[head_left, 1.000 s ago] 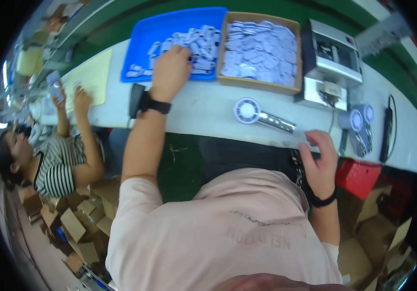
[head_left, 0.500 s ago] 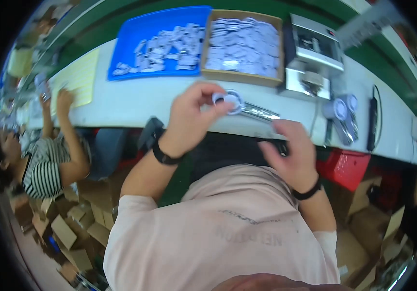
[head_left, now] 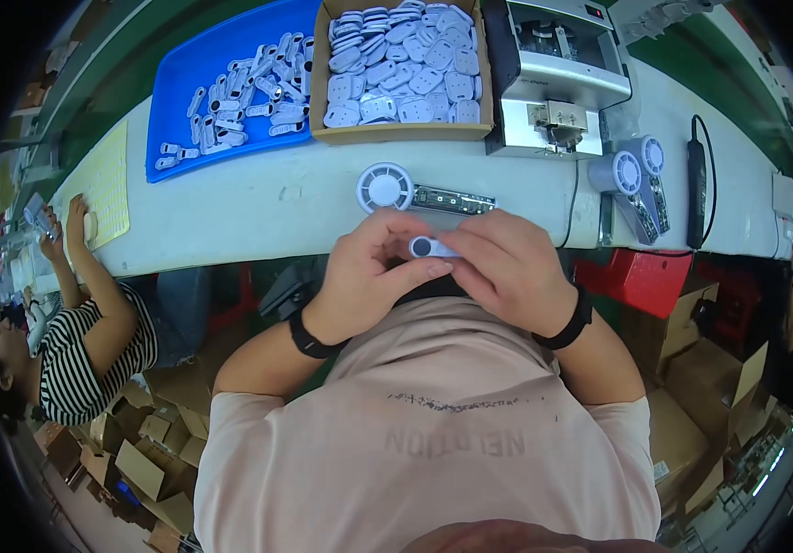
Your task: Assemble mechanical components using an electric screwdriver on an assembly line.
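Observation:
Close to my body, just off the table's front edge, both hands meet on a small white oblong plastic part (head_left: 437, 248) with a dark round spot at one end. My left hand (head_left: 360, 276) pinches it from the left, thumb below. My right hand (head_left: 521, 276) has its fingers closed on the other end and hides it. Just beyond my hands a handheld fan (head_left: 385, 188) lies on the table. Its round white slotted head points left, and a circuit board (head_left: 456, 200) shows along its handle.
A blue tray (head_left: 164, 120) of small white parts and a cardboard box (head_left: 396, 133) of white panels stand behind. Right of them is a silver machine (head_left: 567, 78), then two similar fans (head_left: 625, 175) and a black bar with cable (head_left: 695, 184). A co-worker (head_left: 92, 350) sits at left.
My left hand has drawn back from the fan's head toward my body. My right hand, spread apart before, has joined it on the small white part. The whole view has shifted.

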{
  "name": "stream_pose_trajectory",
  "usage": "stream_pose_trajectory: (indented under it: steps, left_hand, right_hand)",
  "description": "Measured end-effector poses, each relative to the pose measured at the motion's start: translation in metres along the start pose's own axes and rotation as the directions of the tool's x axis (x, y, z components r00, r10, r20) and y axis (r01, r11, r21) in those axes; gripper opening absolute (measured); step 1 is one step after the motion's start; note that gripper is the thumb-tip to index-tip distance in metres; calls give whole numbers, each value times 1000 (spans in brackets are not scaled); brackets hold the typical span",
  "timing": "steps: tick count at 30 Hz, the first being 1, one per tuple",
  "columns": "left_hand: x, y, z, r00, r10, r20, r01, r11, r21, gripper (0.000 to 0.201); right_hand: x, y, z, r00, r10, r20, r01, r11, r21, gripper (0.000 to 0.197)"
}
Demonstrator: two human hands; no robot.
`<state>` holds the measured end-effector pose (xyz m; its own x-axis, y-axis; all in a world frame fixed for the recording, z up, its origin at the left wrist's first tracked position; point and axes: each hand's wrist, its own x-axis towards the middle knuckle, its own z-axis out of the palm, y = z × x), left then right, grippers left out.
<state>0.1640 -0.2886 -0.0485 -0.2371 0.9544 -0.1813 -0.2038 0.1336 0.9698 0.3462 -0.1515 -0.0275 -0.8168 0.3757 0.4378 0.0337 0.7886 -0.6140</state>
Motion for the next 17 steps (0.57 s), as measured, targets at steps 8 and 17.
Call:
stream_pose_trajectory:
  steps: [8,17]
  left_hand:
    - [41,32,-45,868,420,264,-447,431,784,46]
    - [62,8,-35,866,365,342,-487,454,747,46]
  right_hand:
    - [25,27,-1,968,210,133,-201,976,-80,24]
    - [39,29,1,966,189,174,-157,971,-180,19]
